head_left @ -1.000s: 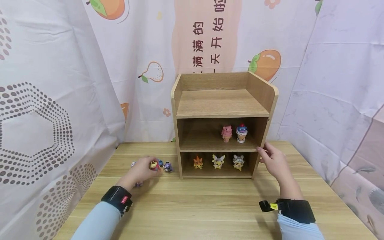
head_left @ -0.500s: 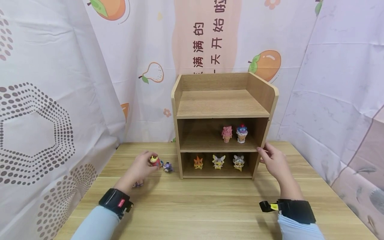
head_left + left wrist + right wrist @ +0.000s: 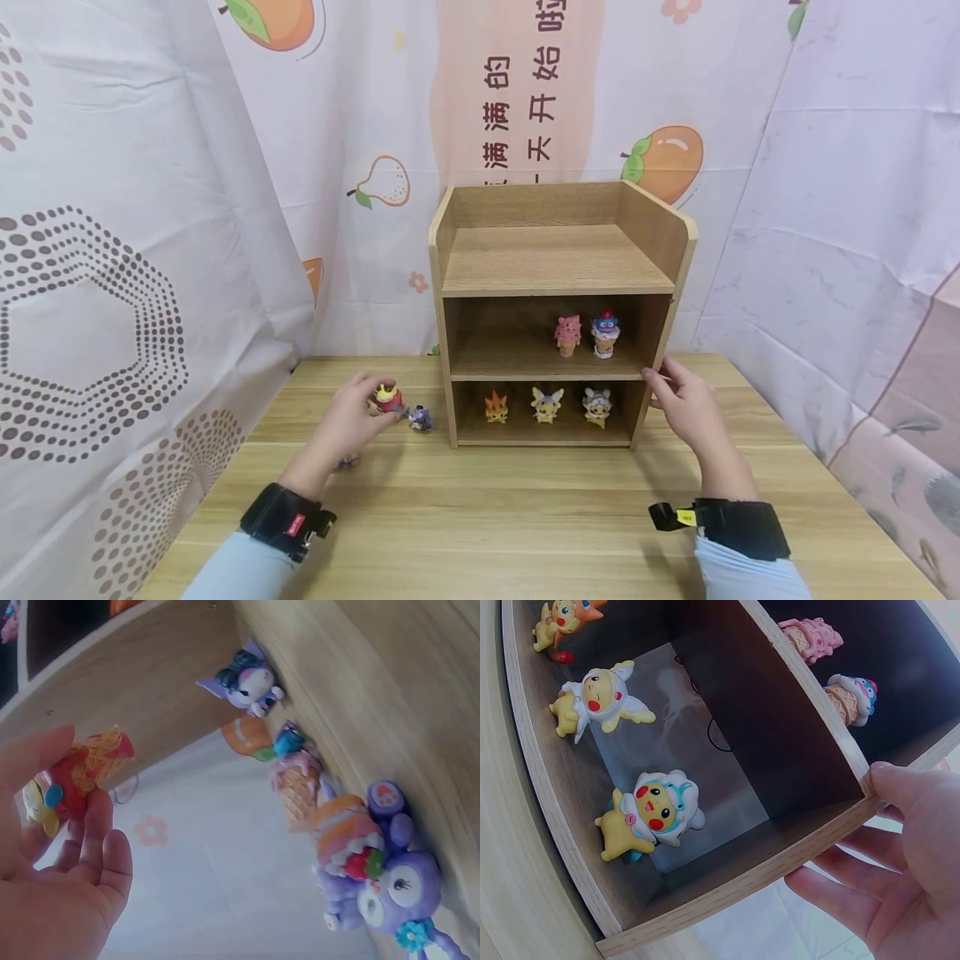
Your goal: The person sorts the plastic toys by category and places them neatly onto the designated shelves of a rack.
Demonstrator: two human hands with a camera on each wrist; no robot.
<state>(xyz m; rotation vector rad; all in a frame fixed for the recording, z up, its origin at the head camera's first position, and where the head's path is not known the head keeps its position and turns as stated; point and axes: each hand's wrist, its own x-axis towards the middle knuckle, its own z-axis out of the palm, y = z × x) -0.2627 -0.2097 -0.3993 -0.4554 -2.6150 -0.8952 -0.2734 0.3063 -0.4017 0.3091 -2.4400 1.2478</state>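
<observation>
Pinching a small red-and-yellow figurine between thumb and curled fingers, the left hand holds it above the wooden table, just left of the wooden shelf unit. Below that hand, beside the unit's left wall, more toys stand on the table: a purple-eared figurine, an ice-cream cone toy and a purple bunny with a striped cake. The right hand rests against the unit's right wall, thumb on the front edge, fingers loosely curved behind it; it seems to steady rather than clasp. Inside the unit, the middle shelf carries a pink cone figurine and a blue-topped one; the bottom shelf holds an orange figurine and two yellow costumed ones. Behind the unit, a curtain shows the characters 满满的 and 天开始.
</observation>
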